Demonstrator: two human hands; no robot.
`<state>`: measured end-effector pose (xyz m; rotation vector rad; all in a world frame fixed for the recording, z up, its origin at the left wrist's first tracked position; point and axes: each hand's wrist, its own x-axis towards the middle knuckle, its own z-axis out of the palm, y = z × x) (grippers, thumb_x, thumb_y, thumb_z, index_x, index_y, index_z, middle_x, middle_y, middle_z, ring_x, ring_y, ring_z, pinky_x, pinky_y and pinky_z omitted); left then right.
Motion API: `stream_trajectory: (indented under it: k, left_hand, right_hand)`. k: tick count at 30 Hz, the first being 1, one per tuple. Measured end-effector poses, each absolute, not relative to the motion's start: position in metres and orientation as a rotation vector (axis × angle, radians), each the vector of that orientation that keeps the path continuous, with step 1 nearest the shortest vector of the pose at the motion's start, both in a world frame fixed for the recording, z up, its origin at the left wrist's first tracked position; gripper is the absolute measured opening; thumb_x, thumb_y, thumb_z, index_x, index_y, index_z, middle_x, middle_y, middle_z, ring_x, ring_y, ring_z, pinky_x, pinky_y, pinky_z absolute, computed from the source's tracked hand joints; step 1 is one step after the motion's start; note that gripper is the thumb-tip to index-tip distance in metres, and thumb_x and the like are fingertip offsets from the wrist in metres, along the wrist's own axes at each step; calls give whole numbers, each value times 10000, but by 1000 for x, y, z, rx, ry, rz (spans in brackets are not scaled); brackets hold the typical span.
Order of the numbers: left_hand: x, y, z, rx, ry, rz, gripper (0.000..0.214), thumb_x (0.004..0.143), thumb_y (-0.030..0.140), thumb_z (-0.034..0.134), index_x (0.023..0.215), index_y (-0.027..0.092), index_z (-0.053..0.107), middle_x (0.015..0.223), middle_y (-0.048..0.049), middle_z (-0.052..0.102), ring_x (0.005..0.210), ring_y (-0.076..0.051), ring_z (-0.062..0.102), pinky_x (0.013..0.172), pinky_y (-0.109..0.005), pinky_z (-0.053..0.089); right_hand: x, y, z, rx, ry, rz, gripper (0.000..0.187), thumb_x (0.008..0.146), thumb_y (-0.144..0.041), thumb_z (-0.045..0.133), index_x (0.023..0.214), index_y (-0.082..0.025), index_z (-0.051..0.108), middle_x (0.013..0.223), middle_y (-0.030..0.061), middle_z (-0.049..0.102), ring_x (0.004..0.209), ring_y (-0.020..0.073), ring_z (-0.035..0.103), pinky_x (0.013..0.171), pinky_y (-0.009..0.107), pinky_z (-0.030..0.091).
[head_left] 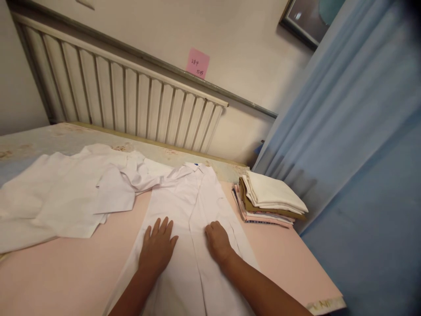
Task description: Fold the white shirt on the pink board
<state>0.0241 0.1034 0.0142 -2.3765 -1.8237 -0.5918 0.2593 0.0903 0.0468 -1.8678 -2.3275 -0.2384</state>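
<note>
A long white coat (177,263) lies front up before me, its collar pointing away and a blue label showing at the neck. My left hand (158,248) rests flat on the coat's left half, fingers spread. On the other side of the front opening, my right hand (219,241) is closed against the coat with its fingers curled under. Whether cloth is pinched in those fingers is hidden. One sleeve of the coat stretches left toward a heap of white garments (66,193). The coat's lower end runs out of view beneath my forearms.
The coat lies on a pink sheet (279,254) over a flowered cover (19,147). Folded cloths in a stack (272,193) stand at the right, beside a blue curtain (329,114). A radiator (131,96) and a wall with a pink note (198,63) bound the far side.
</note>
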Motion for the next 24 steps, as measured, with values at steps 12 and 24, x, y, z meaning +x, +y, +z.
stream_trajectory:
  k: [12,24]
  left_hand:
    - [23,102,15,-2377,-1824,-627,473,914,370,391,1329,188,524,1452,-89,454,1380,-314,323,1110,-532,240]
    - [24,103,12,-2379,-1836,-634,488,914,376,388,1344,181,509,1463,-90,438,1389,-311,308,1118,-533,229]
  right_hand:
    - [232,54,66,-1838,-2158,-146,93,820,-127,552,842,-210,586,919,62,601,883,223,494,782,338,372]
    - [199,44,43,-1924,-2037,-88,152,737,-67,504,743,-206,564,837,87,596,824,245,527,735,360,401]
